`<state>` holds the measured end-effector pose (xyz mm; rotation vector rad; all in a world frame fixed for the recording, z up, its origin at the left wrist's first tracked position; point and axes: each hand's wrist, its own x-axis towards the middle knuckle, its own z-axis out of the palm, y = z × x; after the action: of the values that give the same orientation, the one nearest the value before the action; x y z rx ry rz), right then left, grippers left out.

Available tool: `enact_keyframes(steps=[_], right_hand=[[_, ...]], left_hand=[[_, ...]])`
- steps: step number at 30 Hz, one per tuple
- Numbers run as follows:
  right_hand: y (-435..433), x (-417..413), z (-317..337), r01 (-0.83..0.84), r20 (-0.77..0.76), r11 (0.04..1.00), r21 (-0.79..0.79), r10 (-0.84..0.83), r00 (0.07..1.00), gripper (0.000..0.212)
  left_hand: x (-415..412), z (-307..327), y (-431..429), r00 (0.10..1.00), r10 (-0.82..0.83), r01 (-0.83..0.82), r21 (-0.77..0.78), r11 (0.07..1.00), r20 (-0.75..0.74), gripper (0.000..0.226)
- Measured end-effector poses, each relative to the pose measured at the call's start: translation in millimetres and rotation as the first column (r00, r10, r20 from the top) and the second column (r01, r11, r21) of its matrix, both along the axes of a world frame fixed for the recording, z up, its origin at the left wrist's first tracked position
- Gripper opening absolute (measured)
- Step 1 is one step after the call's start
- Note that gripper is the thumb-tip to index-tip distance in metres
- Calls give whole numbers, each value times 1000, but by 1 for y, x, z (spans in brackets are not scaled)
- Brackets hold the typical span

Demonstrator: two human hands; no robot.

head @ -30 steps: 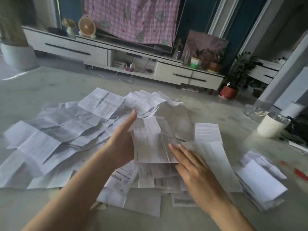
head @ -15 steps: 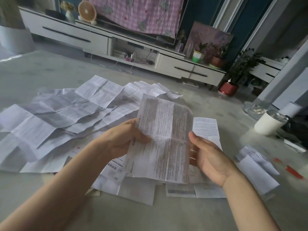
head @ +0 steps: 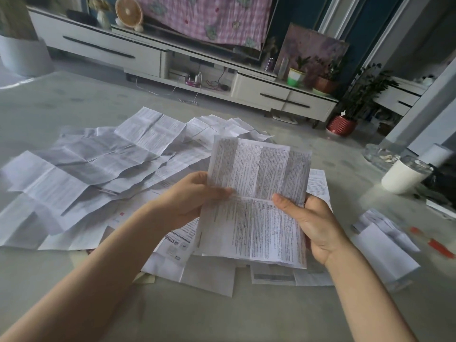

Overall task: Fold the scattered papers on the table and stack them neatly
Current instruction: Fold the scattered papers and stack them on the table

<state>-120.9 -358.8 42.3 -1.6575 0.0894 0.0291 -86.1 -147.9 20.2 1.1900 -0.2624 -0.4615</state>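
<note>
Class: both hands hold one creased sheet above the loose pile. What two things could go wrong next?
1. The sheet bears many old creases, so left hand and right hand may fold it crooked.
2. Setting it on the folded stack at the right could topple that uneven stack.

Not much of the person to go on, just two bare forearms [head: 98, 280] with the left hand [head: 190, 201] and right hand [head: 313, 223]. The thumbnails [head: 276, 198] look short and plain. There's a small dark spot [head: 305, 204] by a right finger. It might be a ring, but it's hard to tell.
</note>
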Motion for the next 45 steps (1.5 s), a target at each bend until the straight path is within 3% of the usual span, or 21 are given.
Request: enact_keyframes(steps=[8,15,18,20,23,25,28,31,34,37,40,42,45], right_hand=[[-6,-4,-1,39,-25,997,66,-37,999,42],[-12,-8,0,-83,-169,982,167,111,979,44],[-17,-8,1,-92,-181,978,186,127,975,45],[-20,-7,1,-94,-170,973,213,131,977,38],[-22,-12,7,-174,-142,967,186,201,969,7],[-21,-14,11,-169,-153,957,237,208,966,27],[-17,-15,9,-86,-100,959,270,117,988,52],[-8,-13,3,28,73,970,243,-47,996,61],[5,-11,-9,138,241,980,142,-170,955,66],[22,-15,-18,125,397,986,-112,-71,915,66],[25,-21,-13,-92,302,959,-266,174,937,60],[20,-23,-7,-201,168,949,-243,245,955,49],[11,-20,-6,-109,56,994,-10,109,992,55]], left_hand=[[-1,0,-1,999,-43,44,23,999,-1,18],[2,-2,0,1000,-3,3,67,998,-10,13],[5,-3,2,1000,-22,23,64,998,-12,23],[3,0,2,999,-35,36,39,999,-17,34],[0,3,2,999,-27,26,21,999,21,37],[1,2,2,1000,17,-17,6,1000,-18,39],[2,3,-2,989,66,-79,-95,992,-133,20],[1,2,-6,975,-33,-46,-348,936,-219,55],[-6,1,-13,977,-156,94,-361,928,-146,83],[-11,-2,-22,987,-144,121,-265,957,-70,61],[-9,-7,-23,989,-9,-30,-259,965,-146,33],[-6,-10,-21,988,55,-84,-205,975,-145,24],[-5,-12,-18,991,63,-77,-121,990,-116,25]])
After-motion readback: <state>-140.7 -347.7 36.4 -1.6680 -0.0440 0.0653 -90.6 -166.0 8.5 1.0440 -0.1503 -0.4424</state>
